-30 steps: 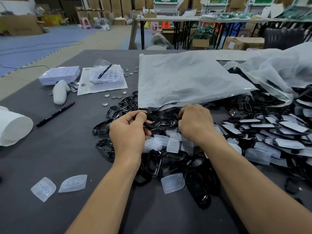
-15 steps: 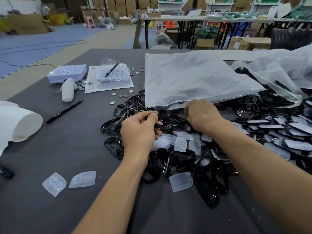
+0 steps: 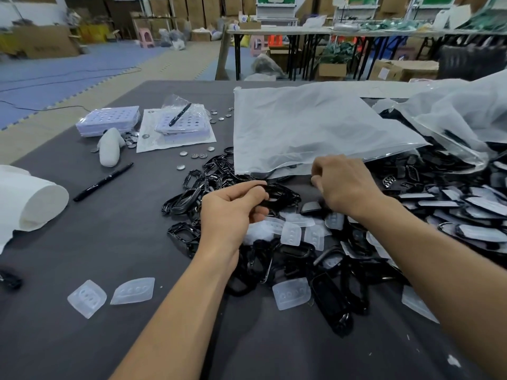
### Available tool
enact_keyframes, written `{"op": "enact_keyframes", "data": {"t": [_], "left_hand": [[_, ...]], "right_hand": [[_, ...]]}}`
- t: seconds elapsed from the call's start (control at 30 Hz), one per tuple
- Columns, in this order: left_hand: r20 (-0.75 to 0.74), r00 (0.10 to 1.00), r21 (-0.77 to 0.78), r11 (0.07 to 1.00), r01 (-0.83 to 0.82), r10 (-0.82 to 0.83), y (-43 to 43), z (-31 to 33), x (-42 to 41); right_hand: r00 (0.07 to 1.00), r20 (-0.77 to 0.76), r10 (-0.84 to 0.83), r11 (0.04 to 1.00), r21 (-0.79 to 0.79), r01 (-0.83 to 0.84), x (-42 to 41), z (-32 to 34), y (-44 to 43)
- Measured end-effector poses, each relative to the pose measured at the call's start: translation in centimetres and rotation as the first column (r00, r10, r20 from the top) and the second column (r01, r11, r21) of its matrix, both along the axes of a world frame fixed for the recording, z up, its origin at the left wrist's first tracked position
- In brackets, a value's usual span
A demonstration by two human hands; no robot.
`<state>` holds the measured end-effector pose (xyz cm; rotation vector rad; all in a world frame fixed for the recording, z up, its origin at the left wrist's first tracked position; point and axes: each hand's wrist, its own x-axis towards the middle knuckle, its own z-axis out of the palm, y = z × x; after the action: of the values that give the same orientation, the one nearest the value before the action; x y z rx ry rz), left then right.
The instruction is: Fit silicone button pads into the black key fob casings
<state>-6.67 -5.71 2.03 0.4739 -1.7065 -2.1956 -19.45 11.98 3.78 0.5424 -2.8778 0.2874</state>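
The left hand (image 3: pixel 233 212) pinches a black casing (image 3: pixel 282 194) between thumb and curled fingers, holding it just above the heap of casings (image 3: pixel 208 179) on the grey surface (image 3: pixel 96 242). The right hand (image 3: pixel 343 185) is curled, knuckles up, at the near edge of a plastic bag (image 3: pixel 315 127); I cannot tell whether it grips anything. Clear pads (image 3: pixel 290 233) lie on the heap between the wrists, and two more (image 3: pixel 133 292) lie apart at the near left.
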Motion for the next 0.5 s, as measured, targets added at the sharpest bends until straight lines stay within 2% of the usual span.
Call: {"op": "enact_keyframes", "data": {"t": [0.03, 0.1, 0.17, 0.23, 0.3, 0.37, 0.5], "left_hand": [[-0.01, 1.0, 0.01, 1.0, 0.005, -0.005, 0.0, 0.1, 0.0], [-0.023, 0.999, 0.016, 1.0, 0.025, -0.024, 0.3, 0.2, 0.0], [-0.035, 0.999, 0.016, 0.999, 0.032, -0.032, 0.6, 0.1, -0.1], [-0.053, 0.998, 0.038, 0.999, 0.028, -0.026, 0.9, 0.2, 0.0], [-0.06, 0.998, 0.032, 0.999, 0.022, -0.02, 0.9, 0.1, 0.1], [-0.055, 0.998, 0.021, 1.0, 0.011, -0.01, 1.0, 0.1, 0.1], [-0.085, 0.996, 0.004, 1.0, 0.024, -0.024, 1.6, -0.2, 0.1]], "right_hand": [[1.0, 0.008, -0.028, 0.98, -0.195, 0.029, 0.5, 0.1, 0.1], [0.995, 0.058, -0.081, 0.828, -0.552, 0.099, 2.2, 0.1, 0.2], [0.989, 0.123, -0.079, 0.663, -0.735, 0.145, 4.1, -0.4, -0.2], [0.977, 0.21, -0.042, 0.525, -0.828, 0.2, 6.0, -1.2, -0.9], [0.956, 0.292, 0.029, 0.341, -0.902, 0.265, 7.4, -1.9, -1.6], [0.93, 0.355, 0.097, 0.185, -0.924, 0.334, 8.5, -2.2, -2.1], [0.898, 0.408, 0.166, 0.068, -0.913, 0.402, 9.4, -2.4, -2.6]]}}
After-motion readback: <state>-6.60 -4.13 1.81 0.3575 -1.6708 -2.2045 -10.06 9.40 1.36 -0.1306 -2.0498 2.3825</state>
